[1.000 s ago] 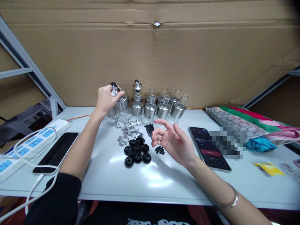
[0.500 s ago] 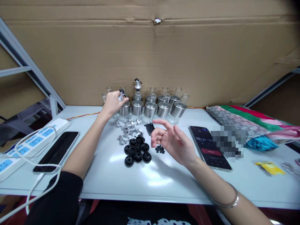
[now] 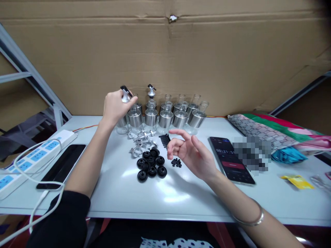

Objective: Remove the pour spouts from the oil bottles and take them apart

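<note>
My left hand [image 3: 116,106] is closed around a silver pourer spout [image 3: 126,94] with a black flip lever, held at the left end of the bottle group. Its lower end is hidden by my fingers and I cannot tell whether it sits in a bottle neck. Glass bottles with steel sleeves [image 3: 166,119] stand in two rows; one at the back carries a similar pourer [image 3: 151,90]. My right hand [image 3: 192,155] hovers palm-up with fingers loosely apart, holding nothing, above small black rings [image 3: 176,163] and black levers [image 3: 164,140]. Left of it lie black ribbed stoppers [image 3: 152,171] and silver spout parts [image 3: 141,142].
A power strip [image 3: 36,156] and a dark phone [image 3: 62,167] with white cables lie at left. On the right are a phone running a timer [image 3: 231,160], a colourful folded bag [image 3: 269,132] and a yellow packet [image 3: 298,181]. Cardboard [image 3: 165,55] walls off the back.
My left hand has moved left and slightly up with the pourer spout, away from the front bottles. The right hand has hardly moved.
</note>
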The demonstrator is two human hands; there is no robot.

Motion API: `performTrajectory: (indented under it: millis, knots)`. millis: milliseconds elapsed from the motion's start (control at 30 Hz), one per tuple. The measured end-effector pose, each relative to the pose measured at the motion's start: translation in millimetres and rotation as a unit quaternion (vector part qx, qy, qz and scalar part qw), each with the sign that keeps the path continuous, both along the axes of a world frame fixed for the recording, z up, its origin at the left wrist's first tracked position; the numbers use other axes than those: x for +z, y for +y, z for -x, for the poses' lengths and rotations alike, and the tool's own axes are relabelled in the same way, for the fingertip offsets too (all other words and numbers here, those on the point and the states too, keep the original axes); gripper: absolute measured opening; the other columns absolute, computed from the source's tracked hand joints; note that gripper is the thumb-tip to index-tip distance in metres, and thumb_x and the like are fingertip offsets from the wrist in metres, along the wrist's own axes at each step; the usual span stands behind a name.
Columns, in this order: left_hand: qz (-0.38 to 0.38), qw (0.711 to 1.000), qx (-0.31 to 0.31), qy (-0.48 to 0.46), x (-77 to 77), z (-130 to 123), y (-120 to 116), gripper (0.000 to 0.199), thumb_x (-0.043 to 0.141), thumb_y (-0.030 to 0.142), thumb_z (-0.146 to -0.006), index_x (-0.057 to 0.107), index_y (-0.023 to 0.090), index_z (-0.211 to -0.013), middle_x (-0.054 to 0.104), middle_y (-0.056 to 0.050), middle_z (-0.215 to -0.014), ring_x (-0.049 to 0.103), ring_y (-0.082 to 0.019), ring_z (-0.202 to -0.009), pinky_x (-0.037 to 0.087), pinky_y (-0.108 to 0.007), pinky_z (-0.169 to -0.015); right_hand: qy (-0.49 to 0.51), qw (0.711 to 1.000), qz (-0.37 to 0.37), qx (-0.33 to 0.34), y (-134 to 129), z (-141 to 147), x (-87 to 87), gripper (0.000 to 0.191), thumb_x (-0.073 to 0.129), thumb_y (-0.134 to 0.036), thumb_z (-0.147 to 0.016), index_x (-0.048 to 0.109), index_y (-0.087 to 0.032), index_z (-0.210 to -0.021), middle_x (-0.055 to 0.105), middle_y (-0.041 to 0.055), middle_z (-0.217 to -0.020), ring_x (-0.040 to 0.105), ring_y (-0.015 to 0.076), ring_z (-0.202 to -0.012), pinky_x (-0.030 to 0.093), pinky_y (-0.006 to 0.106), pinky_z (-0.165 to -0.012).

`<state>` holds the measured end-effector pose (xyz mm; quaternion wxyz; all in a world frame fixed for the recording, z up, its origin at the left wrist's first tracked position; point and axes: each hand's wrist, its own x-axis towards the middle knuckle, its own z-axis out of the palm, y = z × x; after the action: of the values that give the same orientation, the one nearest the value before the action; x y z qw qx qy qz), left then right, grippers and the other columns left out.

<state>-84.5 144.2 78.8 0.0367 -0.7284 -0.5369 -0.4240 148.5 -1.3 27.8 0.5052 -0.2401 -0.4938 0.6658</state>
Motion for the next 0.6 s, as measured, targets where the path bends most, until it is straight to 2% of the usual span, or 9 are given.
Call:
performTrajectory:
  millis: [67,133,233,367,467,600]
  knots:
    - [-0.032,0.999,0.029,-0.018,3.5,1.0,-0.8,0.019,0.061,0.037,-0.076,0.065,0.018,-0.082,0.064,-0.005,-0.083,0.056,-0.023,-0.087,0.041,-0.036,-0.084,-0.002,1.000,-0.003,0.001,-0.1,0.0,0.0,0.043,0.050,-0.056,-0.081,0.051,-0.021,-0.106,0.065,0.0023,-0.073,0.058,0.0165,-0.063,0.044,0.035,-0.068]
    - [-0.028,0.999,0.037,-0.028,2.2,3.0,2.6,0.015,0.063,0.031,-0.074,0.065,0.018,-0.079,0.064,-0.006,-0.085,0.055,-0.024,-0.091,0.041,-0.037,-0.086,-0.001,1.000,-0.009,0.008,-0.1,0.2,-0.6,0.042,0.051,-0.055,-0.081,0.051,-0.021,-0.107,0.065,0.0022,-0.073,0.058,0.0164,-0.064,0.044,0.034,-0.068]
    - [0.020,0.999,0.011,-0.028,-6.6,5.6,11.2,0.014,0.062,0.029,-0.073,0.065,0.017,-0.079,0.065,-0.005,-0.083,0.057,-0.021,-0.084,0.043,-0.032,-0.081,0.000,1.000,-0.017,0.017,0.2,0.3,-2.0,0.042,0.051,-0.054,-0.082,0.051,-0.021,-0.107,0.065,0.0021,-0.074,0.059,0.0161,-0.064,0.044,0.034,-0.068]
    - [0.022,0.999,0.020,-0.024,-16.1,5.4,16.9,0.020,0.056,0.032,-0.078,0.064,0.015,-0.083,0.067,-0.005,-0.085,0.058,-0.017,-0.077,0.042,-0.027,-0.076,-0.012,1.000,-0.027,0.011,1.7,-0.5,-4.0,0.043,0.051,-0.055,-0.081,0.050,-0.021,-0.108,0.065,0.0021,-0.074,0.059,0.0166,-0.064,0.045,0.034,-0.068]
    - [0.027,0.999,0.030,0.009,-15.5,4.1,14.2,0.022,0.053,0.033,-0.080,0.063,0.014,-0.086,0.066,-0.006,-0.087,0.058,-0.017,-0.079,0.041,-0.027,-0.077,-0.014,0.999,-0.039,0.006,3.3,-0.9,-5.2,0.042,0.050,-0.055,-0.082,0.050,-0.021,-0.108,0.065,0.0023,-0.074,0.059,0.0167,-0.064,0.045,0.035,-0.067]
    - [-0.027,0.991,0.077,0.106,-5.9,-2.4,1.2,0.022,0.048,0.031,-0.083,0.062,0.015,-0.084,0.064,-0.008,-0.089,0.056,-0.022,-0.091,0.036,-0.036,-0.091,-0.029,0.997,-0.067,-0.017,4.9,-1.2,-8.2,0.038,0.047,-0.051,-0.086,0.050,-0.021,-0.108,0.064,0.0018,-0.074,0.059,0.0159,-0.064,0.047,0.034,-0.067]
